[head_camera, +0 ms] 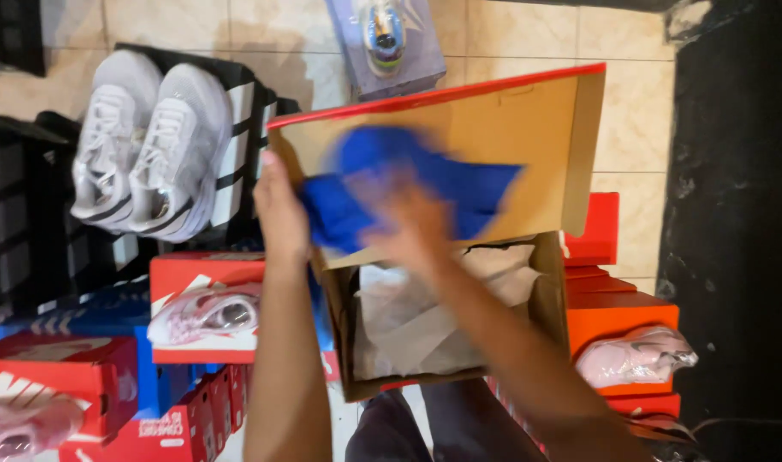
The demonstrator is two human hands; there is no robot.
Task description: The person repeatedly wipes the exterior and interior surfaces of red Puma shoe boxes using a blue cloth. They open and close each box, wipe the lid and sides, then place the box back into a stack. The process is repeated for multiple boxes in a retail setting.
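While gripping the lid's left edge, left hand steadying open shoe box, right hand pressing blue cloth against lid, grip blurred, cannot tell

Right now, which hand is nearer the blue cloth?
Right. The right hand presses the blue cloth against the inside of the open box lid; the left hand grips the lid's left edge beside it.
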